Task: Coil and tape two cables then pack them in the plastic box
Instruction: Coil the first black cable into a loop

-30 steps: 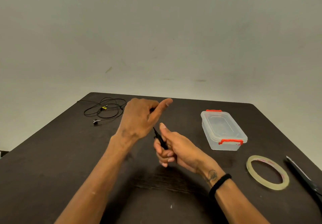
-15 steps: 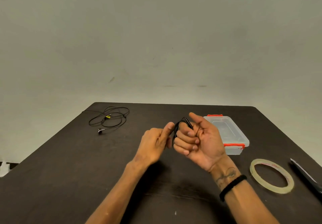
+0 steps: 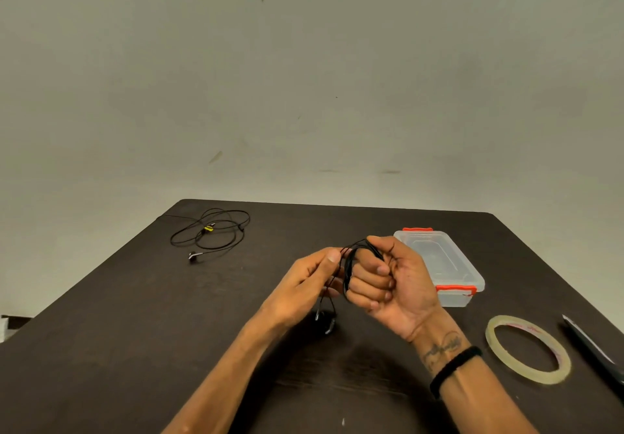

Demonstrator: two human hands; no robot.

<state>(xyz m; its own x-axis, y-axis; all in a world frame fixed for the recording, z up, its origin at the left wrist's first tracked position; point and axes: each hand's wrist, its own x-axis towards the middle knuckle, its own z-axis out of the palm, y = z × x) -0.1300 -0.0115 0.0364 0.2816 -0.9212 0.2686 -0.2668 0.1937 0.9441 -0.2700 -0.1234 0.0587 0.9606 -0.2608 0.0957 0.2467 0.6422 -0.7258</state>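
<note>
Above the near middle of the dark table [image 3: 135, 349], the right hand [image 3: 395, 285] curls its fingers round a black earphone cable [image 3: 347, 275] wound in upright loops, while the left hand [image 3: 304, 285], just to its left, pinches the loose strand whose earbud ends dangle below. Tape roll [image 3: 528, 349] lies near right, closest to the right hand, the closed plastic box [image 3: 442, 264] sits just beyond that hand, and the second cable [image 3: 209, 234] rests uncoiled far left, with open tabletop between.
</note>
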